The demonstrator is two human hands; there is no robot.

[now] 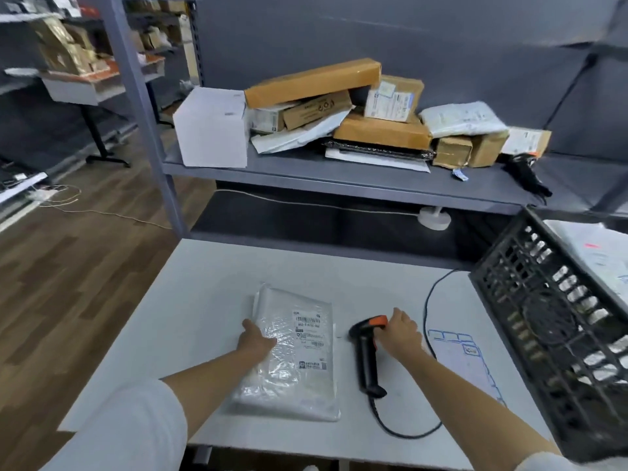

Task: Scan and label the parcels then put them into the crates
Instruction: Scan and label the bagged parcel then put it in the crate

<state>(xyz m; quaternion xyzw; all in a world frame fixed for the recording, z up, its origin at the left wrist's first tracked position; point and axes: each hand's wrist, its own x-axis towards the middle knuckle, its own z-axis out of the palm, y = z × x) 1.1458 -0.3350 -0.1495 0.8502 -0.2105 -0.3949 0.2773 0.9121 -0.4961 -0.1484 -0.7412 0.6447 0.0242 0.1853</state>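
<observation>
Plainly, with the left hand pressing flat on the plastic-wrapped parcel on the counter and the right hand's grip closing on the barcode scanner beside the parcel, its glossy wrinkled film may glare and spoil the scan.

White table; clear glossy parcel with a black-printed white label; black scanner, orange top; black lattice crate; grey shelf; brown boxes.
</observation>
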